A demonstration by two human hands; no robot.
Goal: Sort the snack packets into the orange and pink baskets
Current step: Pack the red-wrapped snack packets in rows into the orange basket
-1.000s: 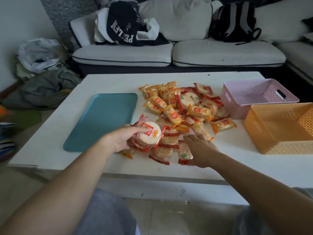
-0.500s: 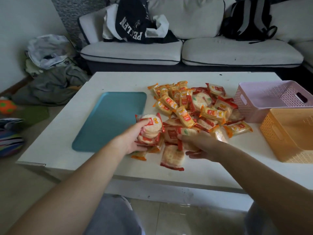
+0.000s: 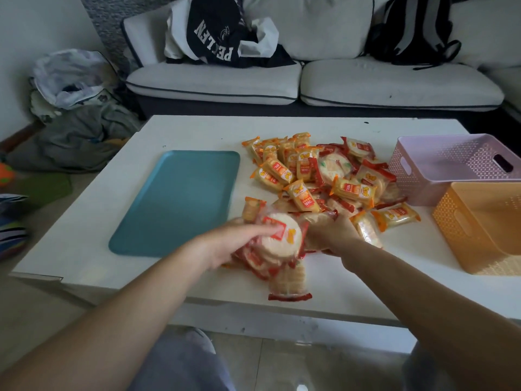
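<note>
A heap of snack packets, red-trimmed round crackers and orange-trimmed bars, lies in the middle of the white table. My left hand grips a stack of red round-cracker packets at the heap's near edge. My right hand is right beside it, fingers curled on a red packet that touches the stack. One red packet lies alone near the front edge. The pink basket and the orange basket stand at the right; both look empty.
A teal tray lies flat on the table's left half. A sofa with clothes and a black backpack stands behind the table. Piled clothes and bags sit on the floor at the left.
My right hand lifted a red packet from near the front edge and moved it up against the stack in my left hand. The camera shifted, so the table now sits more to the right.
</note>
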